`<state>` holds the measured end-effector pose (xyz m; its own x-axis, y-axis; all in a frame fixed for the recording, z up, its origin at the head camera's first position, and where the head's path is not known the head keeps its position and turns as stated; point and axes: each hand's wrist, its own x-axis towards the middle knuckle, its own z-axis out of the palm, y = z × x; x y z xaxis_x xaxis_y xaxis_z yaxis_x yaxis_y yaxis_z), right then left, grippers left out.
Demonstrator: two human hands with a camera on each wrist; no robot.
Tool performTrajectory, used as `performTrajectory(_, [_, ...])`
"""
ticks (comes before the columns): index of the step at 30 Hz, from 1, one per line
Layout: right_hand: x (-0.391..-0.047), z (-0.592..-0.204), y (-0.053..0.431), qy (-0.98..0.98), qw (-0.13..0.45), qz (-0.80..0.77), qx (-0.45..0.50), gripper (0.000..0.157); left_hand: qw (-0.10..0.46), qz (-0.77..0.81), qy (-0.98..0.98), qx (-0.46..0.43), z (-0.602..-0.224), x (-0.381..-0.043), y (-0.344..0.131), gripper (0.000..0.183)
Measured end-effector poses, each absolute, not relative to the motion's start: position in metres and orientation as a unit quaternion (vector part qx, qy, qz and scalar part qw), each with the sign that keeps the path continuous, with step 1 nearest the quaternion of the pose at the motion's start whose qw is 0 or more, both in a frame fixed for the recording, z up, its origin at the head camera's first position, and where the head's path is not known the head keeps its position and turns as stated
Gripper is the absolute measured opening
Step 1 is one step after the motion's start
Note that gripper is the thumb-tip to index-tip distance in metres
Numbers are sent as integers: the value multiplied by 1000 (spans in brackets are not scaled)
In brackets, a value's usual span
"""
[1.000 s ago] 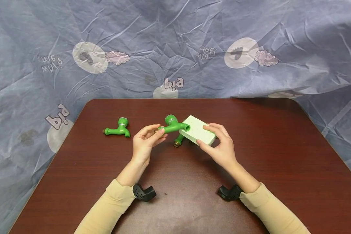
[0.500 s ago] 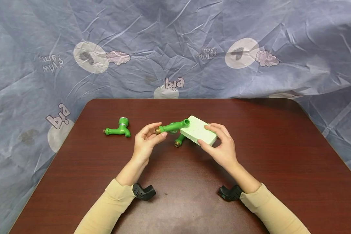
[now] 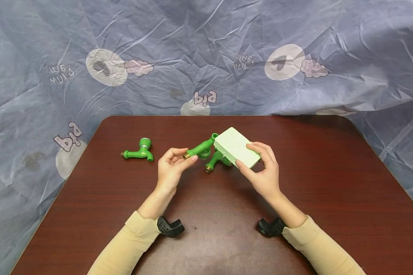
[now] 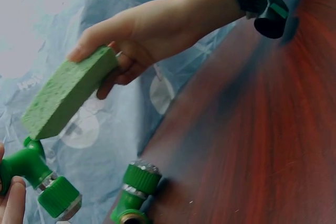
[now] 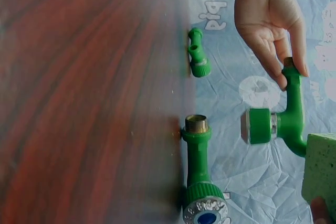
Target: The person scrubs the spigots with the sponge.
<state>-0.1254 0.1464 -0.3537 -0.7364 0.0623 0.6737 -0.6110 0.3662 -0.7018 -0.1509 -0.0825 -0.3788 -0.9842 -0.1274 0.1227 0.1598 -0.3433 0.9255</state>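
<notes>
At frame centre, the left hand (image 3: 170,168) is pinching a green tap (image 3: 202,147) near its threaded end (image 3: 187,156), and just right, the right hand (image 3: 266,173) is gripping a pale block (image 3: 234,146) beside the spout (image 3: 214,136)!

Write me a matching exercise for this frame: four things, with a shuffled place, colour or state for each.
Things
1. Block
2. Tap in mid-air
3. Leftmost tap in the head view
4. Table

Places, colours, states
A. Held in the left hand
B. Reddish brown
C. Held in the right hand
D. Lying untouched by the hands

Pairs: 1-C, 2-A, 3-D, 4-B
</notes>
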Motion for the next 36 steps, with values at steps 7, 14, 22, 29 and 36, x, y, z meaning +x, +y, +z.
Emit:
performTrajectory(7, [-120, -357, 139, -749, 332, 523, 234, 47, 96, -818, -567, -9, -381, -146, -75, 30])
performTrajectory(14, [-117, -357, 134, -757, 339, 491, 268, 52, 85, -811, -578, -18, -382, -142, -69, 31])
performTrajectory(22, [-133, -383, 142, -766, 352, 446, 301, 59, 93, -807, -582, -24, -382, -140, -68, 31])
performTrajectory(29, [-137, -385, 146, -764, 365, 416, 331, 52, 93, -809, -578, -40, -382, -139, -67, 30])
performTrajectory(36, [-143, -378, 155, -771, 413, 400, 274, 51, 92, -801, -589, -54, -381, -137, -65, 29])
